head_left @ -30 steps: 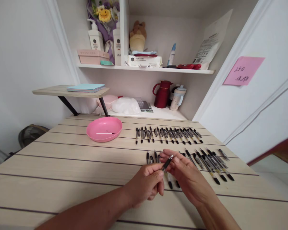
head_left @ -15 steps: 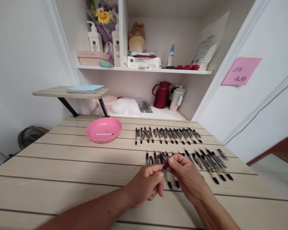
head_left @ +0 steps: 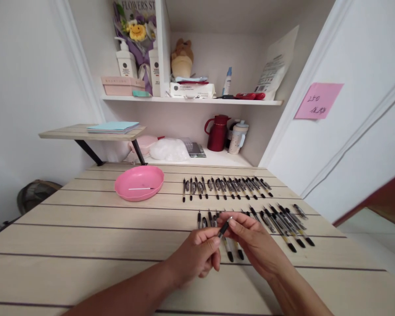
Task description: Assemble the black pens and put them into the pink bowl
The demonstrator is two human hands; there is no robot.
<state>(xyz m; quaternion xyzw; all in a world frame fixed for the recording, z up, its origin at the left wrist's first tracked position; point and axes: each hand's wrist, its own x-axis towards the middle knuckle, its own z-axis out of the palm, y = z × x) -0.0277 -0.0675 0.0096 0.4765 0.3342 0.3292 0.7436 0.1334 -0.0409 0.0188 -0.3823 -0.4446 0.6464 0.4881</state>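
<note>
Both hands meet at one pen (head_left: 224, 229) with a black grip, held tilted above the table. My left hand (head_left: 199, 250) is closed round its barrel. The thumb and fingers of my right hand (head_left: 250, 239) pinch the pen's silvery tip end. Part of the barrel is hidden inside the left fist. Behind and beneath the hands lies a near row of black-and-clear pens (head_left: 283, 226) with caps among them, partly covered by the right hand. A second row of pens and caps (head_left: 228, 188) lies farther back.
A pink dish (head_left: 118, 186) holding a thin white pen refill (head_left: 140, 188) stands back left. Beside it rises a small raised shelf (head_left: 59, 131) on black legs. Behind the table, a cabinet holds a red jug (head_left: 218, 134) and a cup (head_left: 238, 138). A pink note (head_left: 319, 101) hangs on the right wall.
The camera view has shifted slightly. The pen's black grip shows more between the hands, and my right fingers remain at its tip. The rows of pens look unchanged.
</note>
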